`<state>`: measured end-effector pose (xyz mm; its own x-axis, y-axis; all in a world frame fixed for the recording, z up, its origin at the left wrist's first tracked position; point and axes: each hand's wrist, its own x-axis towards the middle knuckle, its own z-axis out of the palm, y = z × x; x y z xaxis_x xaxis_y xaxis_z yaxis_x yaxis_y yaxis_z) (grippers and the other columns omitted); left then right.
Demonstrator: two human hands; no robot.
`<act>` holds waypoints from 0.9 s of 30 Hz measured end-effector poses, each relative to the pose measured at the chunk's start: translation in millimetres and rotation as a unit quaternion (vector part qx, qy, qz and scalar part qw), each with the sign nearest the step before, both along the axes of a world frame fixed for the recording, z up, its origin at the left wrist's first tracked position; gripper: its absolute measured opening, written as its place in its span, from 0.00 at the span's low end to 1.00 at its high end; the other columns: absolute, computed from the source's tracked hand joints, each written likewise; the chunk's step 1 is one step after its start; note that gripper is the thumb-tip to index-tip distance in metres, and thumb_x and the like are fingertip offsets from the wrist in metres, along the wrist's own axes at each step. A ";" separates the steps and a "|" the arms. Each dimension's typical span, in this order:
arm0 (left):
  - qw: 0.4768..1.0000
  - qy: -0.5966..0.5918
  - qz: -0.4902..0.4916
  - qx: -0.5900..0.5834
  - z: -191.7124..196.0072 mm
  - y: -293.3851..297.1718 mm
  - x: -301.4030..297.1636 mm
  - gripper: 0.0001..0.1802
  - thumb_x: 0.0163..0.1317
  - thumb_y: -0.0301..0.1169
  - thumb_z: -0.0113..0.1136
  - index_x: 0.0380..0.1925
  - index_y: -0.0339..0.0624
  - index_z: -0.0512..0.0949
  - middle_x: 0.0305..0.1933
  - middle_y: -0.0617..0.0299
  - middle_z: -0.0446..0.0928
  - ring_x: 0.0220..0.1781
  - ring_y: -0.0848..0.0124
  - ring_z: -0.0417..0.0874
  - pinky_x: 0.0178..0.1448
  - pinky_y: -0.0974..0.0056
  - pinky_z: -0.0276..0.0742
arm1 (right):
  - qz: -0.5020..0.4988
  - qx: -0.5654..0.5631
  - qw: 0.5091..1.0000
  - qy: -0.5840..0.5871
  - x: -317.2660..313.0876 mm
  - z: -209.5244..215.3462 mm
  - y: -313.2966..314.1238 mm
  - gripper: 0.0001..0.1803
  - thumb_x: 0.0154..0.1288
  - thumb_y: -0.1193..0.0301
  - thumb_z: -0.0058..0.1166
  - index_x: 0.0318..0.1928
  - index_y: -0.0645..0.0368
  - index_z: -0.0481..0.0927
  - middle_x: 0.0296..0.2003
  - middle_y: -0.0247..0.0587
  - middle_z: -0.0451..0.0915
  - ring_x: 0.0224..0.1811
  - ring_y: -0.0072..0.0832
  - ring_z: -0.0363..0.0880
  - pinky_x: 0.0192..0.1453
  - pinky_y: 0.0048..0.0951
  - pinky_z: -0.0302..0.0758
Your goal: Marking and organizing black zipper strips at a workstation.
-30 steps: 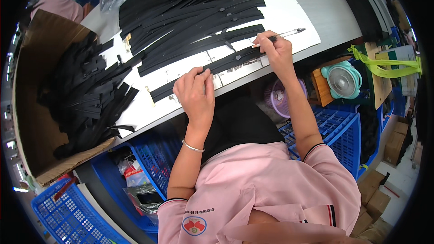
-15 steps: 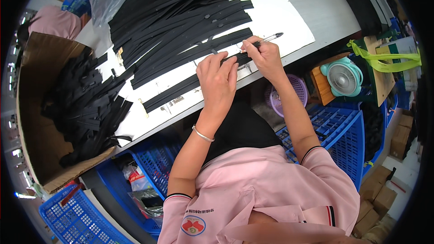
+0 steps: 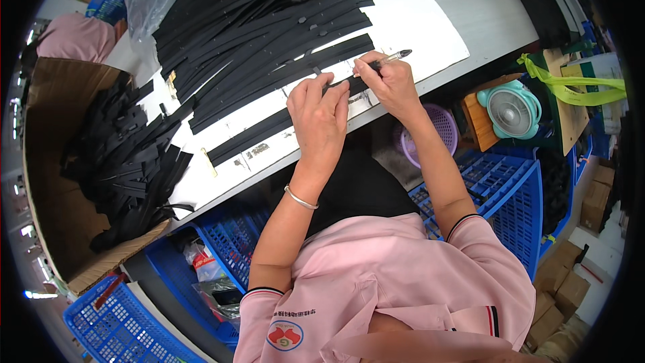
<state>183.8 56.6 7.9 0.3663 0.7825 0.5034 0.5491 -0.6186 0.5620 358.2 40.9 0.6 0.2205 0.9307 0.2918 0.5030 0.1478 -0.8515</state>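
Note:
My left hand [image 3: 318, 117] rests at the near edge of a white board [image 3: 235, 154], fingers bent and closed on a flat black strip [image 3: 259, 136], holding it down. The strip runs left from under that hand and shows again to its right. Pinched in my right hand [image 3: 391, 86] is a slim pen [image 3: 391, 59] with a clear barrel and a dark end, which points up to the right. Its writing tip is hidden behind my fingers, close to the strip. Beyond both hands, many more black strips [image 3: 269, 47] lie in overlapping rows.
A cardboard box [image 3: 40, 181] at left holds a heap of black strips [image 3: 124, 168]. Clear plastic [image 3: 151, 0] lies at the far left. Right of my arm are a purple basket [image 3: 440, 136], a teal fan [image 3: 509, 110] and a blue crate [image 3: 510, 208]. A person [image 3: 77, 39] is at far left.
Both hands have shifted very slightly left, and the pen's end sits a little lower to the left. My hold on strip and pen looks the same.

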 end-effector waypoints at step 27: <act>0.977 0.197 0.005 -0.077 -0.3 85.6 -21.1 0.43 0.73 0.56 0.56 0.82 0.56 0.54 0.86 0.45 0.45 0.87 0.41 0.36 0.79 0.25 0.25 | 0.000 0.036 0.987 0.156 3.0 2.4 -14.1 0.13 0.73 0.76 0.55 0.29 0.69 0.82 0.25 0.35 0.83 0.26 0.17 0.75 0.31 0.23 0.70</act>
